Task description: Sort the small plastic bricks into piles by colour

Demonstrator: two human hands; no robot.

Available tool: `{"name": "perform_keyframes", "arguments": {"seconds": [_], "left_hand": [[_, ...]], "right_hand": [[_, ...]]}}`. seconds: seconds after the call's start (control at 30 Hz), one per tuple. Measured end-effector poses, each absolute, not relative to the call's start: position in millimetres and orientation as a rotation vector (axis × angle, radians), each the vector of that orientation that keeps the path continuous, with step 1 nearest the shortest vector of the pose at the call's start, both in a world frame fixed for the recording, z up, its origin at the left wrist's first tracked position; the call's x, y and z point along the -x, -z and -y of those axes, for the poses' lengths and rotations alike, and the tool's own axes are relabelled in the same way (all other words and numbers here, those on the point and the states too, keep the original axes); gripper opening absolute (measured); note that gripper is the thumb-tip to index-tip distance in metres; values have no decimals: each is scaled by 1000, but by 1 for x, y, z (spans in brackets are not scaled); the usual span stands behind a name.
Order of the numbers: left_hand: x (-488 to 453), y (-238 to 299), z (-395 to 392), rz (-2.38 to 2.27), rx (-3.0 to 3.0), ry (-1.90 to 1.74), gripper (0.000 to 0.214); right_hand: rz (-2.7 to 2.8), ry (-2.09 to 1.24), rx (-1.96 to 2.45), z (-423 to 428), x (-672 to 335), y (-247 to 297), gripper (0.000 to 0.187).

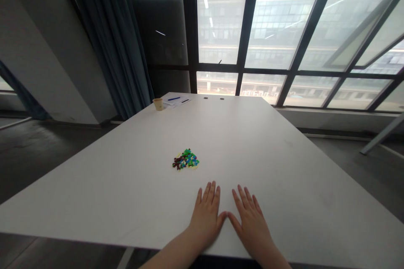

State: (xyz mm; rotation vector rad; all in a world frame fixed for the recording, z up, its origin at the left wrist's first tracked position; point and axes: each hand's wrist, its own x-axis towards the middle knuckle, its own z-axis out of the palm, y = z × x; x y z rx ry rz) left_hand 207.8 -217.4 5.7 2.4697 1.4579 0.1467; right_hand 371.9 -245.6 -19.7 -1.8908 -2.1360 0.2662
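My left hand (207,212) lies flat, palm down, near the front edge of the white table (246,143). Beside it, my right hand (249,216) rests the same way, fingers spread. The tips of the two thumbs meet or nearly meet between them. Neither hand holds anything. A small pile of toy building bricks (186,159), in green, blue, dark brown and pale yellow, sits ahead of my left hand and slightly to its left, apart from the fingers.
At the far left corner stand a paper cup (158,104) and sheets of paper (170,103) with a blue pen (174,98). Two dark round discs (221,98) lie along the far edge. Beyond are large windows and a blue curtain (110,42).
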Motion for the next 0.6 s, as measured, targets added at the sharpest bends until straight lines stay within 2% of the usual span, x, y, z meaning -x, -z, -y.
{"name": "perform_keyframes", "arguments": {"seconds": [0.13, 0.27, 0.37, 0.43, 0.6], "left_hand": [[-201, -24, 191, -1515, -2456, -242, 48], [-177, -63, 114, -1506, -2495, -381, 36], [-164, -82, 62, -1643, -2443, -8, 26], [-164, -82, 43, -1704, -2393, 109, 22], [-173, -66, 35, -1726, -2380, 204, 15]], "right_hand": [[2140, -305, 1892, 245, -378, 8, 61], [2191, -437, 1879, 221, -389, -30, 48], [2163, -462, 1848, 180, -392, -58, 41], [2157, -395, 1817, 149, -389, -66, 35], [2084, -257, 1765, 94, -374, -42, 29]]}}
